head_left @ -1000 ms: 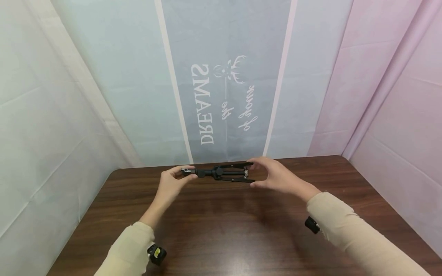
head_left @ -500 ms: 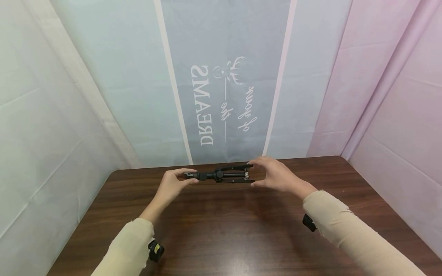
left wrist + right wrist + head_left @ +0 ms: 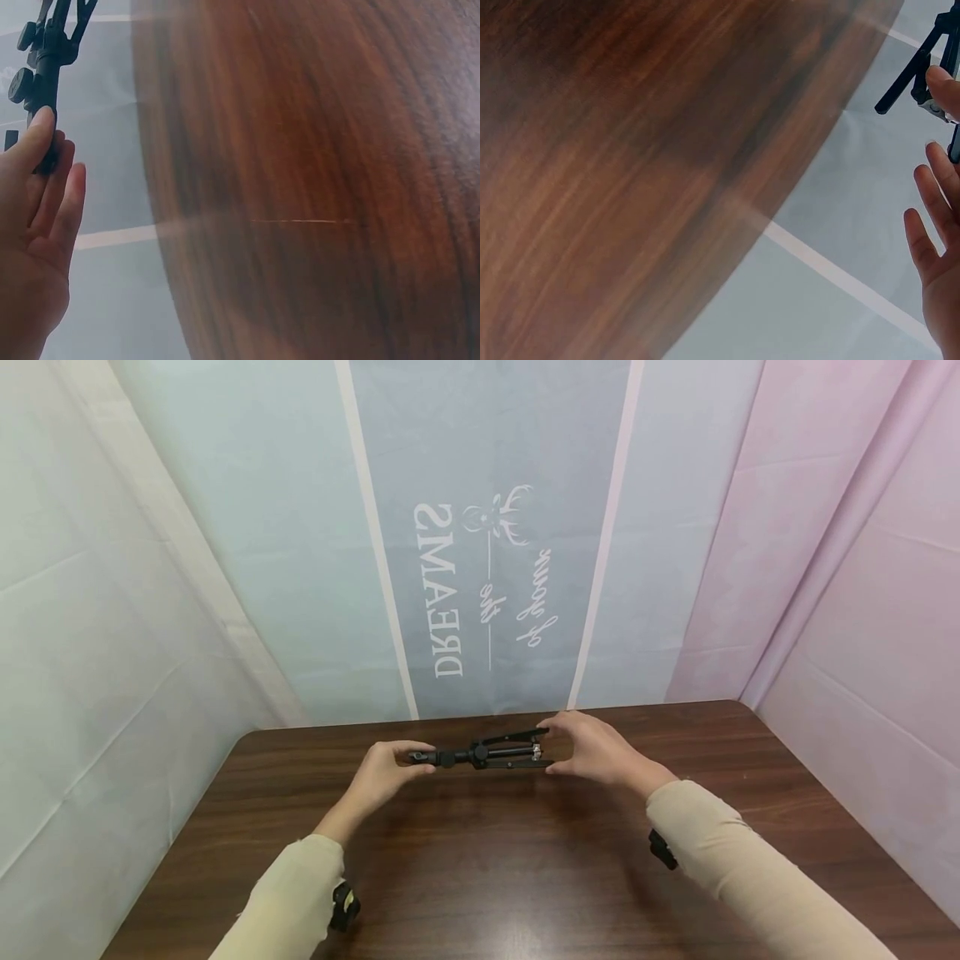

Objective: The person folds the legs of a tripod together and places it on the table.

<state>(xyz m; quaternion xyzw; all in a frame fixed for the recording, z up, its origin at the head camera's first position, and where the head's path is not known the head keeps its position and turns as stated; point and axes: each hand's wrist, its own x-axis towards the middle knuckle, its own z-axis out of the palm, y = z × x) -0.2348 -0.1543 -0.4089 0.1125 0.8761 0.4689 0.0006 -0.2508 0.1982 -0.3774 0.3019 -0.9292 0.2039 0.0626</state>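
A small black tripod (image 3: pixel 481 754) is held sideways above the back part of the table, its head to the left and its partly spread legs to the right. My left hand (image 3: pixel 378 772) pinches the head end between thumb and fingers. At the other end, the thumb and fingers of my right hand (image 3: pixel 596 750) hold the leg tips from both sides. The left wrist view shows the tripod's knobs and column (image 3: pixel 46 79) rising from the left fingers. In the right wrist view one leg (image 3: pixel 907 75) sticks out past the thumb; part of the right hand is cut off.
The dark wood table (image 3: pixel 480 860) has a straight back edge and rounded corners. Behind it hangs a printed cloth backdrop (image 3: pixel 495 435), with pale cloth walls on the left (image 3: pixel 112 610) and right (image 3: pixel 862 677). Each sleeve carries a black wrist camera.
Both hands and the tripod have moved slightly toward me, with the left hand also shifting right. The tripod's head has turned, so its light grey face shows less than a second ago.
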